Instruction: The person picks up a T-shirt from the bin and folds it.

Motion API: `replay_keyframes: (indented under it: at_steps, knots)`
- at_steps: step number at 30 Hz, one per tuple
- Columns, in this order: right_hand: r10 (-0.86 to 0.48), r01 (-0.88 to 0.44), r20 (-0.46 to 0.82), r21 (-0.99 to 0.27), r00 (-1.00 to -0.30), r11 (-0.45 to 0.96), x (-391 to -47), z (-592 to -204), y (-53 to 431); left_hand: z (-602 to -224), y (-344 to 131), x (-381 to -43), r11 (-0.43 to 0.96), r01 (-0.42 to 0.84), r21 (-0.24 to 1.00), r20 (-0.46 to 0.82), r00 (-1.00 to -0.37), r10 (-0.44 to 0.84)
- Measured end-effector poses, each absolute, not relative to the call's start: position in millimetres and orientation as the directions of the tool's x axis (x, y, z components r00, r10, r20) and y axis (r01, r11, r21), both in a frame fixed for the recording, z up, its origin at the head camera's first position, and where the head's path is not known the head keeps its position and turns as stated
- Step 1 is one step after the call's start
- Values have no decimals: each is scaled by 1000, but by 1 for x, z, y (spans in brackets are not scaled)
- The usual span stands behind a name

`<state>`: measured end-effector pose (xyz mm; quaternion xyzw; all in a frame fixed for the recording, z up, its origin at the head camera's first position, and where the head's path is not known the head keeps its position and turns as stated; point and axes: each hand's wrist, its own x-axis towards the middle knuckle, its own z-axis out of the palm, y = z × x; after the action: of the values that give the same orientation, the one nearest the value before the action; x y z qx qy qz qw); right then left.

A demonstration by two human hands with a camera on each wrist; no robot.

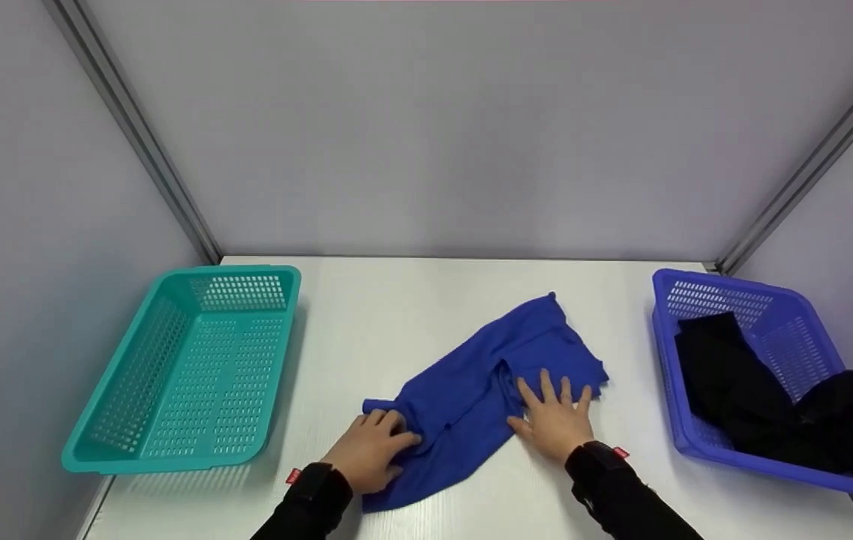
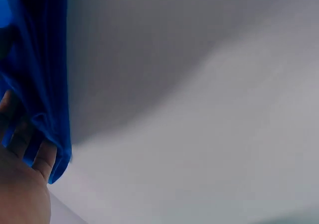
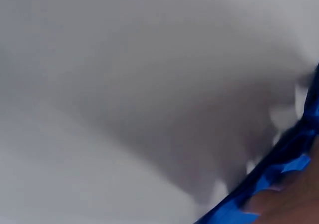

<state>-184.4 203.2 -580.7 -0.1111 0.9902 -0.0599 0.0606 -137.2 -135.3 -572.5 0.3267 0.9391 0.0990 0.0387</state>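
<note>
Fingers (image 1: pixel 546 390) of my right hand (image 1: pixel 555 424) are lying spread flat on the blue cloth (image 1: pixel 486 375) at lower centre, while my left hand (image 1: pixel 370 452) is pinching its lower-left edge. I'm judging we're mid-fold; next calls for carrying that edge across.

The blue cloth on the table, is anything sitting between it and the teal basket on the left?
Nothing visible does. Only bare table lies between the blue cloth and the teal basket. The left hand grips the cloth's near end; the right hand presses it flat.
</note>
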Motion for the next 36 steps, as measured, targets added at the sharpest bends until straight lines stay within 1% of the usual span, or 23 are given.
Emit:
replay_keyframes:
  at_steps: [3, 7, 9, 11, 13, 15, 18, 20, 22, 23, 28, 30, 33, 35, 36]
  knots:
    - [-321, -299, -112, -179, -940, 937, -188, -580, 190, -574, -124, -138, 745, 639, 189, 1, -759, 651]
    - [-474, -433, -125, -259, -872, 864, -193, -579, 185, -575, -110, -138, 717, 680, 150, 15, -727, 687]
    - [-534, -490, -118, -271, -837, 829, -195, -581, 188, -575, -104, -138, 698, 703, 138, 16, -706, 708]
    - [-561, -528, -96, -239, -822, 815, -197, -582, 192, -576, -98, -137, 673, 726, 142, 18, -681, 732]
    - [-550, -536, -57, -166, -833, 828, -199, -582, 197, -577, -92, -137, 635, 758, 150, 16, -644, 765]
    - [-488, -486, -8, -87, -873, 870, -201, -580, 200, -578, -85, -137, 593, 788, 166, 9, -603, 798]
    - [-329, -330, 66, -13, -942, 944, -203, -577, 203, -580, -76, -135, 530, 835, 147, -9, -535, 845]
    - [-230, -233, 115, -17, -966, 972, -204, -576, 204, -582, -69, -134, 526, 841, 129, -34, -526, 850]
    - [-186, -194, 147, -43, -971, 980, -206, -576, 203, -585, -62, -132, 545, 833, 95, -50, -542, 839]
    - [-185, -197, 159, -61, -970, 979, -206, -576, 202, -586, -59, -132, 565, 821, 84, -57, -562, 825]
    - [-270, -300, 195, -142, -943, 943, -203, -571, 187, -594, -33, -135, 677, 735, 35, -53, -675, 736]
    - [-304, -346, 234, -165, -923, 924, -198, -570, 181, -596, -21, -139, 734, 679, 19, -43, -733, 679]
    - [-337, -405, 298, -209, -893, 890, -188, -571, 173, -599, -2, -144, 828, 561, -16, -6, -828, 561]
    - [-336, -415, 295, -273, -895, 868, -180, -575, 171, -602, 6, -147, 872, 489, -22, 32, -872, 489]
    - [-334, -412, 277, -307, -901, 858, -176, -577, 170, -603, 9, -149, 882, 472, -15, 58, -880, 472]
